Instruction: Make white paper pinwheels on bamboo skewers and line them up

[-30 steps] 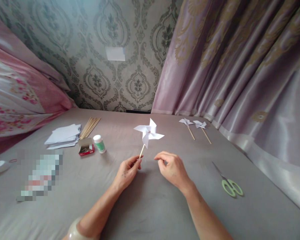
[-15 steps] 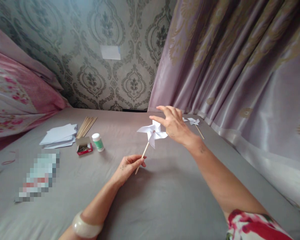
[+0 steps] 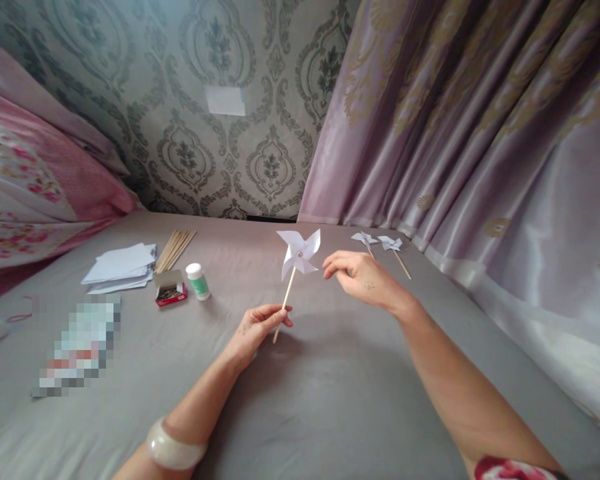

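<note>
Grey cloth surface [image 3: 320, 407]: smooth fabric, faint creases
Right hand [image 3: 363, 277]: half-open, fingers loosely bent, near pinwheel blades, apart from them
Left hand [image 3: 255, 327]: narrow pinch, thumb and fingers on lower stick [image 3: 289, 287]
White paper pinwheel [image 3: 303, 250]: above left hand, centre of view, pointed folded blades, thin wooden stick, tilted
Paper stack [image 3: 120, 263]: white, flat, uneven edges
Wooden sticks [image 3: 176, 251]: thin, straight, bundled
Bottle [image 3: 199, 283]: white cap, green label, upright
Red box [image 3: 173, 301]: cardboard, lid up, small bits inside, too small to tell
</note>
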Action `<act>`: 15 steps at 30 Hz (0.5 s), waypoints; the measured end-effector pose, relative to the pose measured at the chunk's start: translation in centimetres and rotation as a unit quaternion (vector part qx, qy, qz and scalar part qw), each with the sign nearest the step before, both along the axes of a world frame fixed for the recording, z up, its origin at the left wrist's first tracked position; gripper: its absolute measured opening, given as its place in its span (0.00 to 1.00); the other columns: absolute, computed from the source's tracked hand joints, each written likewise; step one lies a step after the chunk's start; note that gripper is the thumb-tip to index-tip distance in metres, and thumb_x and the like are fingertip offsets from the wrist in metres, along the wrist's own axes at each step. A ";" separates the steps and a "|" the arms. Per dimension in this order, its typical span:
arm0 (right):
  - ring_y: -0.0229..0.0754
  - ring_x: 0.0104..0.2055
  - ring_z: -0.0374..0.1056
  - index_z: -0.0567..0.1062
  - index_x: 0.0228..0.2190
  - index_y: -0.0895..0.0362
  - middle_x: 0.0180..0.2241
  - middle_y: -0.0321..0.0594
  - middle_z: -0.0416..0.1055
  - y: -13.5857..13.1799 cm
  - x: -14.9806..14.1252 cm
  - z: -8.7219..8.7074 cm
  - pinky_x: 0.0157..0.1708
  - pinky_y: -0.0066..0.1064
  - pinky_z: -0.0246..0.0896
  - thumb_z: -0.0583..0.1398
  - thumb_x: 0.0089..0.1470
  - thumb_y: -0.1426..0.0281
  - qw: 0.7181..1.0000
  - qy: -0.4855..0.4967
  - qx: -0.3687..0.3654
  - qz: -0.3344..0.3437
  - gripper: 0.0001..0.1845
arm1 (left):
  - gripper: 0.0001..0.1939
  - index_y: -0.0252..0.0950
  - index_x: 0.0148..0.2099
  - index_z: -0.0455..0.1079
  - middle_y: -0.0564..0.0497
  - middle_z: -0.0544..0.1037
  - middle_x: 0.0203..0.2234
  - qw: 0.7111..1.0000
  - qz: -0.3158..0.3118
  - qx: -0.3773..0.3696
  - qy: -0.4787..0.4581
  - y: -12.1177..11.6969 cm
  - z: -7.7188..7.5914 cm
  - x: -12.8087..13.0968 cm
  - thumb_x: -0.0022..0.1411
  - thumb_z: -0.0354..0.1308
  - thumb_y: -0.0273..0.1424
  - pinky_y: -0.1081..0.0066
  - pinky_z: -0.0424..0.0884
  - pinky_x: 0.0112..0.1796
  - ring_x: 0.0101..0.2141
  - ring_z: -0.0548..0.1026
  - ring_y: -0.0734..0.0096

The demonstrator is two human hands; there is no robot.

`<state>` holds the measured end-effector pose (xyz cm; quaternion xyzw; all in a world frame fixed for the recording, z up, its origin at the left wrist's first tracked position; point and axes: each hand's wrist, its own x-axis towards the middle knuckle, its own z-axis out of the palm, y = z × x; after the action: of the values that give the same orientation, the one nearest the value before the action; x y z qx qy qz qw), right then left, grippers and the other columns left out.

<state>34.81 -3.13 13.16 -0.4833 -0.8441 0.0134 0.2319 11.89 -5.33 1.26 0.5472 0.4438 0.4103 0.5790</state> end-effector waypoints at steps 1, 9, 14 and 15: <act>0.40 0.38 0.70 0.79 0.31 0.53 0.37 0.36 0.76 0.0 -0.3 -0.3 0.39 0.32 0.62 0.51 0.49 0.81 0.999 0.035 0.010 -0.036 0.19 | 0.18 0.35 0.40 0.78 0.47 0.80 0.28 1.000 0.001 0.001 -0.004 0.0 -0.1 0.0 0.54 0.60 0.44 0.70 0.65 0.41 0.37 0.73 0.65; 0.38 0.30 0.71 0.77 0.41 0.53 0.31 0.35 0.78 -1.4 -3.0 -3.2 0.31 0.27 0.63 0.52 0.47 0.78 0.983 0.092 -0.155 -0.021 0.22 | 0.18 0.35 0.41 0.78 0.46 0.80 0.30 1.000 0.001 -0.006 -0.024 -0.1 -0.2 -0.1 0.56 0.60 0.43 0.67 0.63 0.47 0.40 0.74 0.63; 0.42 0.32 0.73 0.78 0.37 0.53 0.33 0.38 0.79 -1.2 -3.4 -1.9 0.32 0.30 0.63 0.52 0.50 0.75 0.981 0.140 0.001 -0.132 0.18 | 0.18 0.35 0.39 0.78 0.45 0.80 0.31 1.000 0.001 -0.005 -0.015 -0.1 -0.3 0.0 0.56 0.59 0.43 0.67 0.64 0.46 0.42 0.74 0.61; 0.43 0.33 0.73 0.77 0.43 0.54 0.33 0.40 0.79 -1.1 -3.4 -1.7 0.33 0.31 0.63 0.52 0.50 0.75 0.976 0.129 0.044 -0.169 0.20 | 0.18 0.35 0.39 0.78 0.45 0.80 0.31 1.000 0.000 -0.005 -0.013 -0.1 -0.4 0.0 0.56 0.59 0.44 0.67 0.64 0.46 0.42 0.74 0.61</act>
<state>31.43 -4.20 11.43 -0.6023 -0.7132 -0.0008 0.3587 11.89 -5.41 0.90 0.5390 0.4384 0.4151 0.5874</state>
